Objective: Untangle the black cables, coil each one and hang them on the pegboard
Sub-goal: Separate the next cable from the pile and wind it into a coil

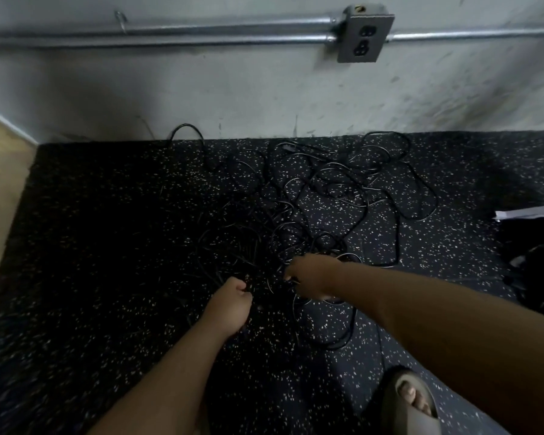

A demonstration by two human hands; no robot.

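Down at lower centre of the frame, I'm looking at both hands sitting on the near edge of the black cables (311,211). My left hand (231,304) is gripping a strand in a fist, and my right hand (311,277) is pinching another just beside it, though it's dim. The tangle is sprawling away toward upper right, so the right hand is sitting nearer the bulk.

Black cables (336,186): thin, glossy, still tangled, uncoiled. Sprawled in one loose heap on speckled floor (107,246). Wide open loops fanned out on far right side near wall (233,98); denser knot nearer, deep in shadow, strands hard to separate. Single loop arched up against wall at far left.
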